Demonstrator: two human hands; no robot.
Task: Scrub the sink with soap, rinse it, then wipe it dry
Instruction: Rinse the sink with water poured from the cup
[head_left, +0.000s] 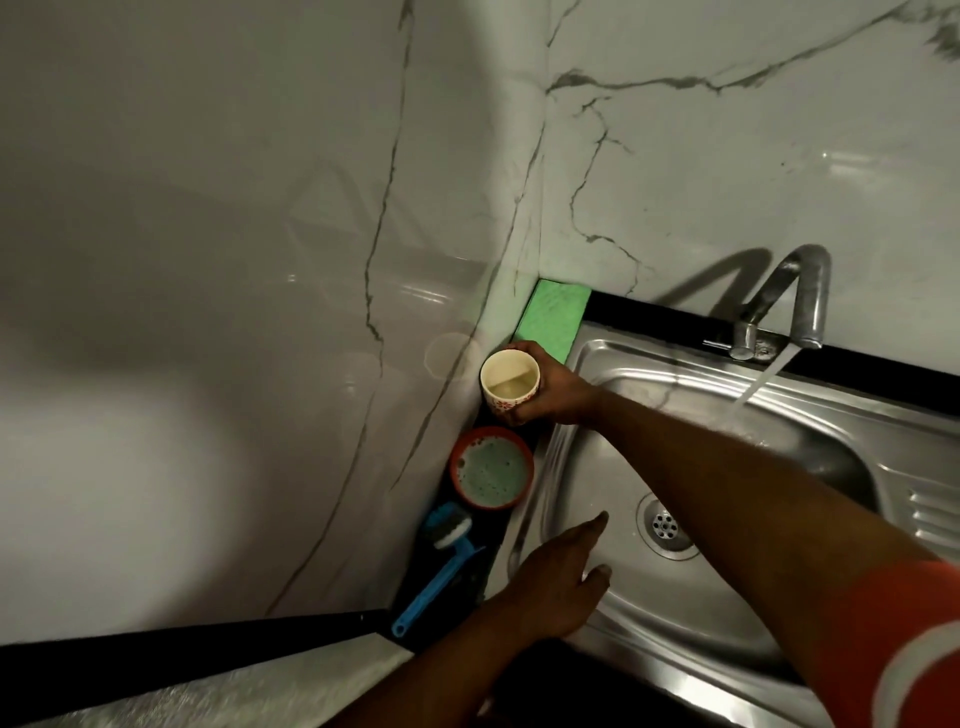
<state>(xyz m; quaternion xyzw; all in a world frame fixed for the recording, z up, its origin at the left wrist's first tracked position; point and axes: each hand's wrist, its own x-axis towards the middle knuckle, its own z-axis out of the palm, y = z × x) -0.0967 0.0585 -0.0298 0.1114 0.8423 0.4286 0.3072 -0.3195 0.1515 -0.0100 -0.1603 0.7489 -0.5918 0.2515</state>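
The right hand (558, 392) has its grip closed round a cream cup (510, 384) with red flowers, fingers wrapped about its side. It holds the cup over the dark table (670, 317) edge at the left rim of the sink (727, 613). The cup leans slightly and carries a shallow pool of pale liquid.

The steel basin opens to the right of the grip and towards the person. The tap (789, 296) stands well off to the right, its water (763, 379) falling into the basin. With the water running, this looks like the rinse, the cup serving as a scoop. To do it well, fill the cup under the stream, carry it level, and pour along the rim and walls so that suds run down to the drain (666, 525).

The left hand (550, 582), nearer the person than the grip, is open with fingers straight over the basin floor. Whether it touches the steel I cannot tell. It is placed to sweep water towards the drain.

Just on the near side of the grip sits an orange bowl (491, 467) of green foamy liquid, close enough to knock or drip into. Beyond that lies a blue brush (441, 561). Behind the grip a green cloth (556, 317) fills the corner. The marble wall (260, 260) crowds the cup's left, and the right forearm crosses the basin.
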